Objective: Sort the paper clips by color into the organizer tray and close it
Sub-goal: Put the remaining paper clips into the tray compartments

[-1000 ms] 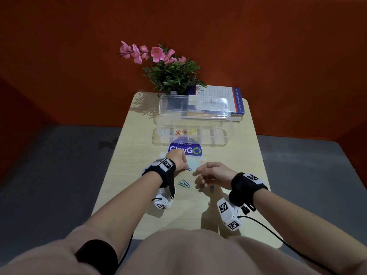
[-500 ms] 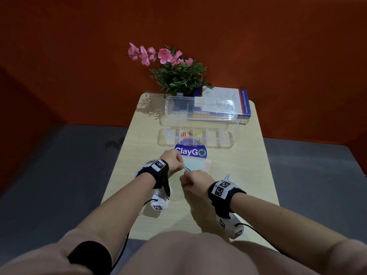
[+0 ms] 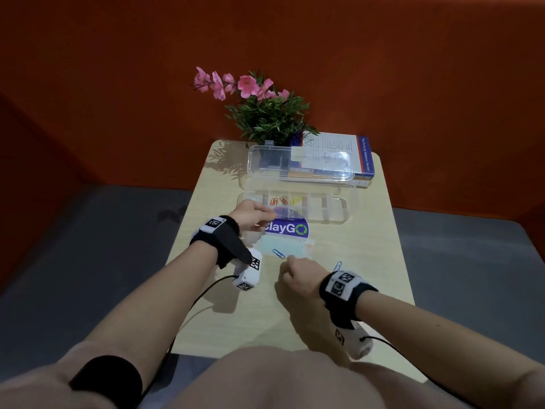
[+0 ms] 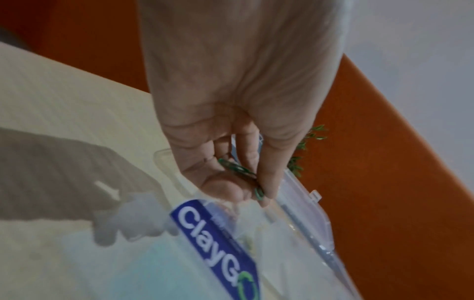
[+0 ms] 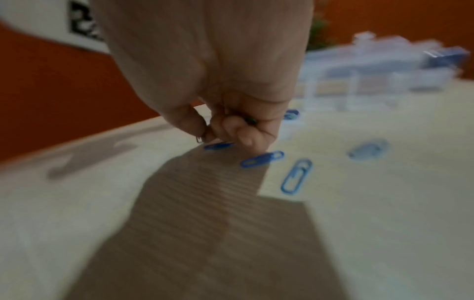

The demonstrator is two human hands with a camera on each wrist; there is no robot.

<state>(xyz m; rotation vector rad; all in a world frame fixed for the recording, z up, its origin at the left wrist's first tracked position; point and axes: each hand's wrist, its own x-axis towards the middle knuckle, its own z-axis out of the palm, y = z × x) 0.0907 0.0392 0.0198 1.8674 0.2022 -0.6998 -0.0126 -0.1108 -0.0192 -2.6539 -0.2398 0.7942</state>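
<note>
The clear organizer tray lies open in the middle of the table, its lid folded back. Red, yellow and other clips lie in its left compartments. My left hand hovers at the tray's near-left corner and pinches green paper clips between thumb and fingers. My right hand is curled low over the table, closer to me. A bit of a green paper clip shows inside its fingers. Blue paper clips lie loose on the table beside it, one more to its right.
A blue ClayGo sticker and a pale card sit on the table in front of the tray. Behind the tray are a book and a potted plant with pink flowers. An orange wall rings the table.
My left hand has moved forward from the loose clips to the tray's near-left corner. The right hand slid left and curled its fingers over the clips near me.
</note>
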